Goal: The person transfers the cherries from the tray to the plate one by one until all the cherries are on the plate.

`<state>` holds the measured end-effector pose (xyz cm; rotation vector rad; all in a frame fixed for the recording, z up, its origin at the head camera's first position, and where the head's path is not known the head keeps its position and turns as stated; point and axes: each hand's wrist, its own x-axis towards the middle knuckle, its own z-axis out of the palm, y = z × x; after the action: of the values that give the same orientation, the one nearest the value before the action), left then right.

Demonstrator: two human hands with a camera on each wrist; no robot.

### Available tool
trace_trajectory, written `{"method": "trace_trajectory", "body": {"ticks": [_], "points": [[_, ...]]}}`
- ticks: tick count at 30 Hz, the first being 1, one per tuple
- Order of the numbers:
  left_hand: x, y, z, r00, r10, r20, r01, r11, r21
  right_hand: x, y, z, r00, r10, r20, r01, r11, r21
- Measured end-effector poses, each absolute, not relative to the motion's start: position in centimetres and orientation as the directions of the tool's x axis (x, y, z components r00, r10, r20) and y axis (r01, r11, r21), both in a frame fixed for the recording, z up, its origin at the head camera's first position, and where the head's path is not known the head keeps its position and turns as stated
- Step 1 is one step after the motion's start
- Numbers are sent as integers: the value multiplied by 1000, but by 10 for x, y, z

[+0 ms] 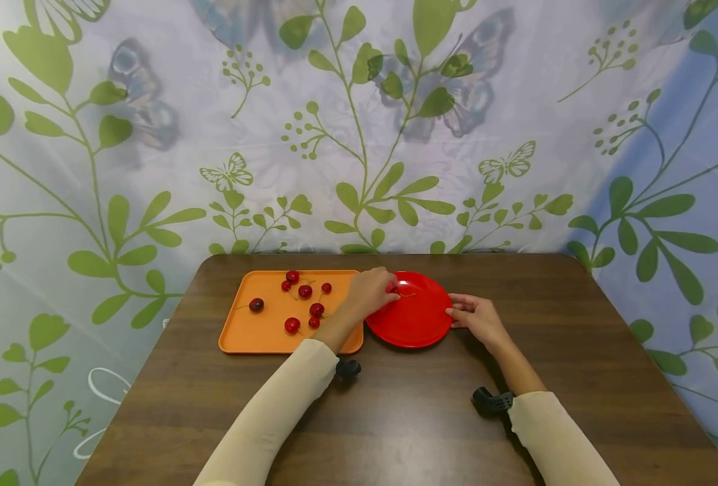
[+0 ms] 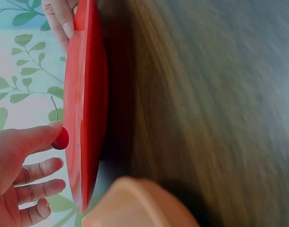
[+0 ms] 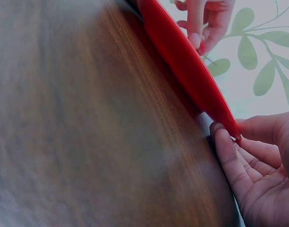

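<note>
My left hand (image 1: 368,293) is over the left side of a red plate (image 1: 412,324). Between its thumb and fingers it pinches a dark red cherry (image 2: 60,139), whose thin stem points up in the left wrist view. That cherry is close to the plate's surface; whether it touches cannot be told. My right hand (image 1: 479,318) grips the plate's right rim, with the thumb and fingers on either side of the edge in the right wrist view. To the left, an orange tray (image 1: 243,337) holds several cherries (image 1: 292,325), some with stems showing.
The tray stands just left of the plate on a brown wooden table (image 1: 407,412). Behind the table hangs a cloth (image 1: 310,182) printed with leaves and butterflies. A black wrist device (image 1: 491,401) sits at the right wrist, another (image 1: 348,369) at the left.
</note>
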<state>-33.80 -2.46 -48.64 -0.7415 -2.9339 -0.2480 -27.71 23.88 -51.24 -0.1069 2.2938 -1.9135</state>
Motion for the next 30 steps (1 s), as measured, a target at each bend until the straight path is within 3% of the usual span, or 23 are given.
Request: {"method": "trace_trajectory", "body": {"ticks": [6, 22, 30], "points": [[-337, -12, -486, -870, 475, 128, 489, 866, 108, -272, 234, -503, -984, -157, -78, 46, 199, -979], [-336, 16, -491, -876, 472, 99, 482, 865, 141, -290, 244, -539, -991, -118, -59, 36, 191, -981], [-339, 23, -499, -891, 444, 98, 454, 859, 236, -290, 245, -539, -991, -119, -58, 34, 196, -980]]}}
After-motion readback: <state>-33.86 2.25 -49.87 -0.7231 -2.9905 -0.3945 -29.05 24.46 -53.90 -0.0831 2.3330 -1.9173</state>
